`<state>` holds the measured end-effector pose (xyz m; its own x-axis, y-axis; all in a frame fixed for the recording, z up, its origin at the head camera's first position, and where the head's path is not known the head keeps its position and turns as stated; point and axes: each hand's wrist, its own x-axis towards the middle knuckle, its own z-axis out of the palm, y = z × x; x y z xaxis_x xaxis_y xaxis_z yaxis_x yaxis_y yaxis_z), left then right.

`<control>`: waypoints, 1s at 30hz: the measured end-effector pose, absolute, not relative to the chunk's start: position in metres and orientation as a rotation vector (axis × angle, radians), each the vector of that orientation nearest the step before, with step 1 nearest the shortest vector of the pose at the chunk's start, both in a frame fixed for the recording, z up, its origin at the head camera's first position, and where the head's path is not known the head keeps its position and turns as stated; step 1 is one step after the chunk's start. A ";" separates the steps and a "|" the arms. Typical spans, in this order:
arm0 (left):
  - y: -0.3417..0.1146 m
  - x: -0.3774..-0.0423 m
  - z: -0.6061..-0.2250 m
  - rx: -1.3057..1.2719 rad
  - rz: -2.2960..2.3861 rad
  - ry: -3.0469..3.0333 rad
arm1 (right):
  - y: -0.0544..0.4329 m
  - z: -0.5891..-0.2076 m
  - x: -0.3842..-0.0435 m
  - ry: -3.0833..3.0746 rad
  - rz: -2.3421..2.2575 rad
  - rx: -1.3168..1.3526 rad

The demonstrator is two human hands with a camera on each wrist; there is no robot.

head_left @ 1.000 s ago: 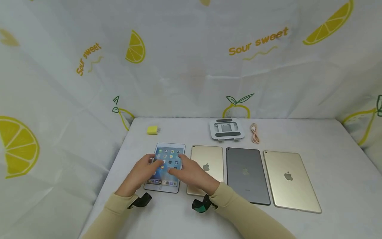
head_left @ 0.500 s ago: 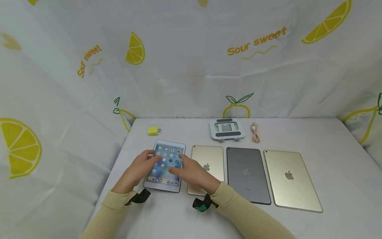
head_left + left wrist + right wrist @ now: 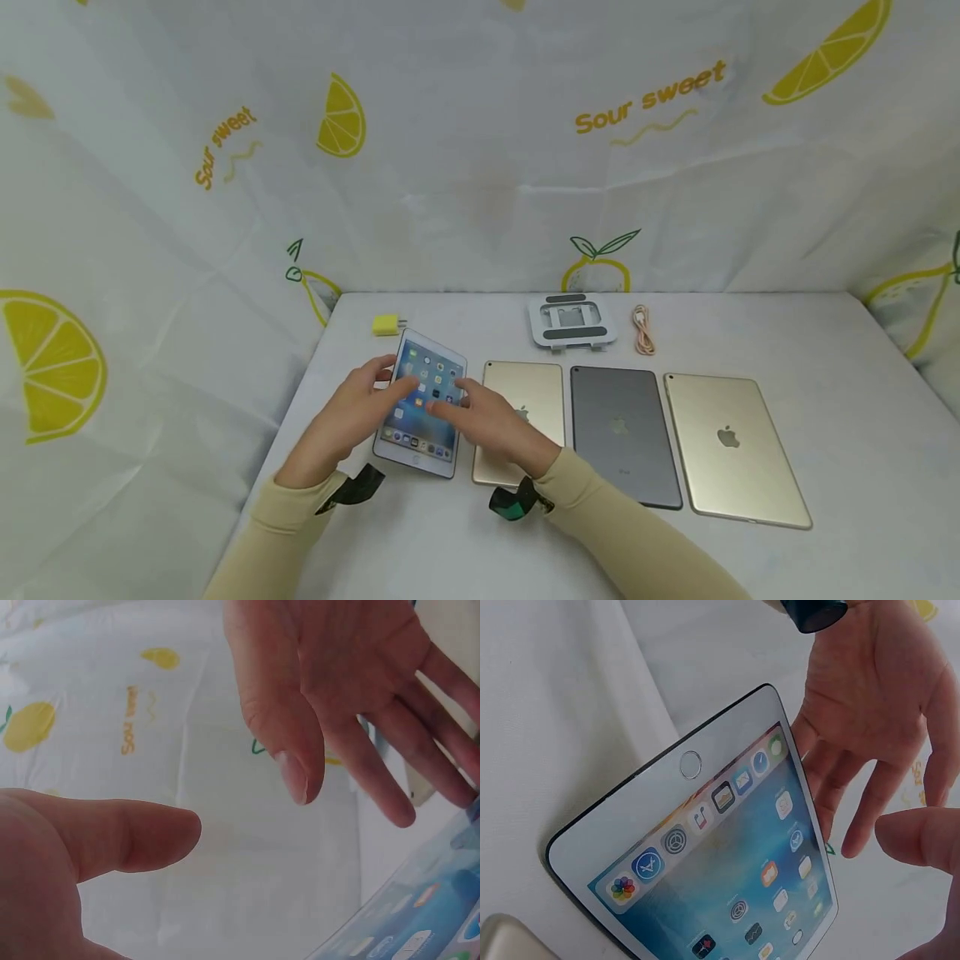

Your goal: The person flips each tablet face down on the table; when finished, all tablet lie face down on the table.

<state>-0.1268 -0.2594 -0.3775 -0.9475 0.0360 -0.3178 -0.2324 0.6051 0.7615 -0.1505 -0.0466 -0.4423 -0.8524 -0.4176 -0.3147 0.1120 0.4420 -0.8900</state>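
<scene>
A white-framed tablet, lit with rows of app icons, is held between both hands at the left of the table, tilted with its far end raised. My left hand grips its left edge, thumb over the screen. At the right edge my right hand holds it, its thumb also above the icons. In the right wrist view the tablet's home button faces up, and fingers of the left hand pass behind the edge. The left wrist view shows the right hand with fingers reaching toward the tablet.
Face down to the right lie a gold tablet, a dark grey tablet and a larger gold tablet. Behind them are a white-and-grey stand, a coiled pink cable and a yellow charger plug.
The white tablet has tilted up off the table, its far end rising and turning slightly clockwise. Both hands have moved with it, the left a little more.
</scene>
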 end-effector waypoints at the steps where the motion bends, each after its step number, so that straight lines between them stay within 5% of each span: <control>1: -0.257 -0.127 -0.376 -0.148 1.268 2.536 | -0.046 -0.442 -0.151 2.195 -1.418 -0.253; 30: -0.239 -0.138 -0.380 -0.034 1.466 2.443 | -0.043 -0.439 -0.156 2.038 -1.585 -0.289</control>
